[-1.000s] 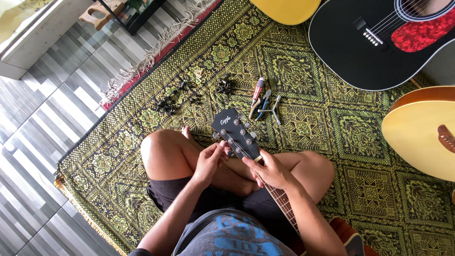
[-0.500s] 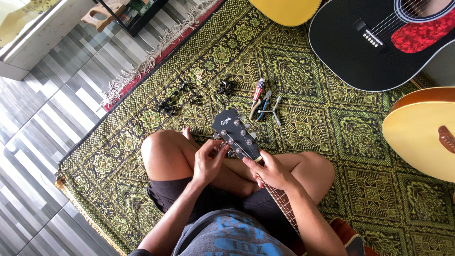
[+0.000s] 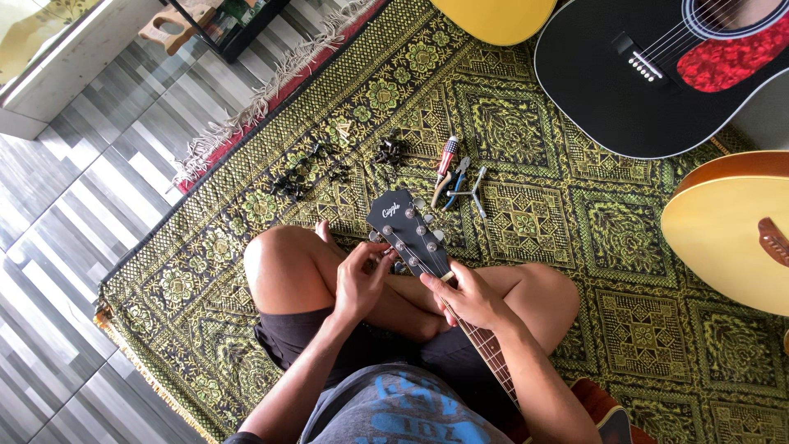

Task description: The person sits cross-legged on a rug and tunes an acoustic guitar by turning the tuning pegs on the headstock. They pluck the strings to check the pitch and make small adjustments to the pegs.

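Fingers of the left hand (image 3: 360,279) are curled narrow around the left edge of the black guitar headstock (image 3: 404,228), where the small silver tuning pegs (image 3: 380,238) stick out; the fingertips are seen touching that edge, but whether one peg is actually pinched between them cannot be told, because the fingers cover the place. The right hand (image 3: 470,298) is closed around the guitar neck (image 3: 485,345) just below the headstock, with the thumb laid on the near side and the other fingers wrapped under it, so the neck is held firmly.

The long axis of the neck is seen running from the lower right, near the person's lap, up and to the left, with the headstock at the far end, pointing away from the body toward the rug (image 3: 575,247). From the left fingers, the headstock lies directly to the right and a little farther from the body, touching them. From the right fingers, it lies up and to the left, just beyond the grip. The left hand is therefore the nearer one to the pegs, and the right hand is the nearer one to the neck.

The guitar is supported across the crossed legs. On the rug, beyond the headstock, a red-handled screwdriver (image 3: 445,156), small pliers (image 3: 454,179) and a metal string winder (image 3: 474,191) are lying close together, well apart from both hands. Some dark small parts (image 3: 312,168) are scattered farther left.
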